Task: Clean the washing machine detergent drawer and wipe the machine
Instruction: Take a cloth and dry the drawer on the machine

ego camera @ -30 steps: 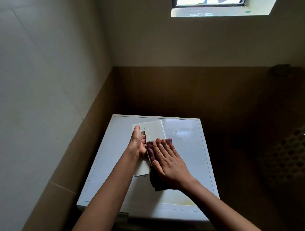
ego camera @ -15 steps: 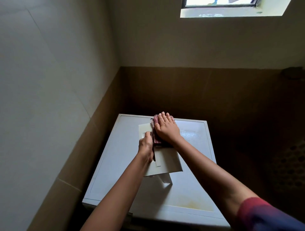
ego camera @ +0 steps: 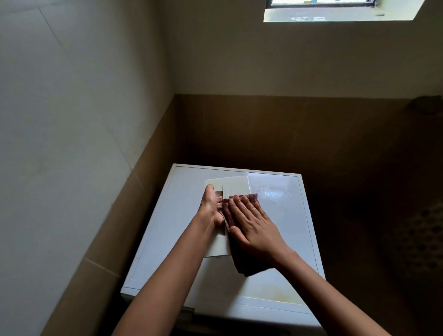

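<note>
Detergent drawer [ego camera: 237, 186] lay on washing machine [ego camera: 165, 239] top, toward back edge.
Our left hand [ego camera: 211, 208] gripped it; right hand [ego camera: 252, 226], fingers [ego camera: 239, 209] straight, pressed cloth [ego camera: 249, 268] onto it.

Corner of a room.
Left wall [ego camera: 72, 120]: large pale tiles, thin joints.
Back wall [ego camera: 275, 60]: pale above, brown tile band [ego camera: 287, 132] below, which continues along the left side.
Window [ego camera: 321, 2]: high, upper right, dark frame, pale sill [ego camera: 335, 14], bright daylight.
Right side: deep shadow.
</note>
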Motion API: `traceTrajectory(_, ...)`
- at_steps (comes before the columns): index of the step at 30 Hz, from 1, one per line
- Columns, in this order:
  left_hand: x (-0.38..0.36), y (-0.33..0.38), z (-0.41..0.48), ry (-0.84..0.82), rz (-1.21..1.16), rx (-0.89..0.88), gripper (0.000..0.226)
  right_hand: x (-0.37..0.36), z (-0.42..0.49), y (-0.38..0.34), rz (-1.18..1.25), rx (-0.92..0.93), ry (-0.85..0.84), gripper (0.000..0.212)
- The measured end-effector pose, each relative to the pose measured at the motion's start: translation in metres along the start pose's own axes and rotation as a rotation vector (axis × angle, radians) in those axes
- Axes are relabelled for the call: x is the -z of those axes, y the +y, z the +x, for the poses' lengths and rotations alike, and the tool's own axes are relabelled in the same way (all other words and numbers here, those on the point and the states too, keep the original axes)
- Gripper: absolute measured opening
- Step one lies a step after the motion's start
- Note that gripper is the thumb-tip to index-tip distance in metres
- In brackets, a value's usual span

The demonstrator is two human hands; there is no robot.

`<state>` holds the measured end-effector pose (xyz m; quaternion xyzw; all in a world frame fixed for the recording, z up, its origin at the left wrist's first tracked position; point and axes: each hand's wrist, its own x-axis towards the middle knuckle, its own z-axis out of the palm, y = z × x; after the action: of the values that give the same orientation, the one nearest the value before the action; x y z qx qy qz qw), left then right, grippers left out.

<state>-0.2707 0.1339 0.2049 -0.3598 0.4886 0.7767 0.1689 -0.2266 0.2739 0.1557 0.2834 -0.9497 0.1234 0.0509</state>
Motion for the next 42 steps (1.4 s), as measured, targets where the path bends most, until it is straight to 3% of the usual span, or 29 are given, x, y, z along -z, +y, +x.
traceTrajectory(5, 0.001, 0.003, -0.002, -0.031, 0.042, 0.012, 0.054, 0.003, -0.014, -0.004, -0.04, -0.08, 0.116, 0.059)
traceTrajectory(8, 0.009, 0.011, -0.013, -0.057, 0.272, -0.089, 0.034, 0.005, -0.013, -0.004, -0.053, -0.08, 0.105, 0.059)
traceTrajectory(11, 0.032, 0.009, -0.007, 0.306, 0.609, -0.53, 0.016, 0.002, -0.013, -0.003, -0.024, -0.098, 0.064, 0.059)
traceTrajectory(13, 0.044, 0.005, -0.003, 0.427, 0.733, -0.646, 0.024, 0.001, -0.013, -0.003, -0.008, -0.099, 0.063, 0.06)
traceTrajectory(17, 0.045, -0.016, 0.02, 0.186, 0.658, -0.424, 0.042, 0.0, -0.011, -0.003, -0.035, -0.117, 0.053, 0.061)
traceTrajectory(19, 0.042, -0.028, 0.024, 0.127, 0.632, -0.431, 0.049, 0.0, -0.009, -0.004, -0.002, -0.148, 0.013, 0.066)
traceTrajectory(24, 0.041, -0.03, 0.024, 0.115, 0.573, -0.476, 0.039, 0.006, 0.018, -0.007, 0.038, -0.268, -0.118, 0.072)
traceTrajectory(33, 0.038, -0.029, 0.03, 0.148, 0.493, -0.481, 0.048, -0.002, 0.103, -0.008, 0.028, -0.454, -0.095, 0.068)
traceTrajectory(37, 0.043, -0.029, 0.034, 0.041, 0.364, -0.371, 0.064, -0.008, 0.113, -0.023, 0.037, -0.311, -0.077, 0.069)
traceTrajectory(42, 0.034, -0.022, 0.025, -0.095, 0.033, -0.35, 0.061, -0.011, 0.101, -0.035, -0.041, -0.137, -0.141, 0.068)
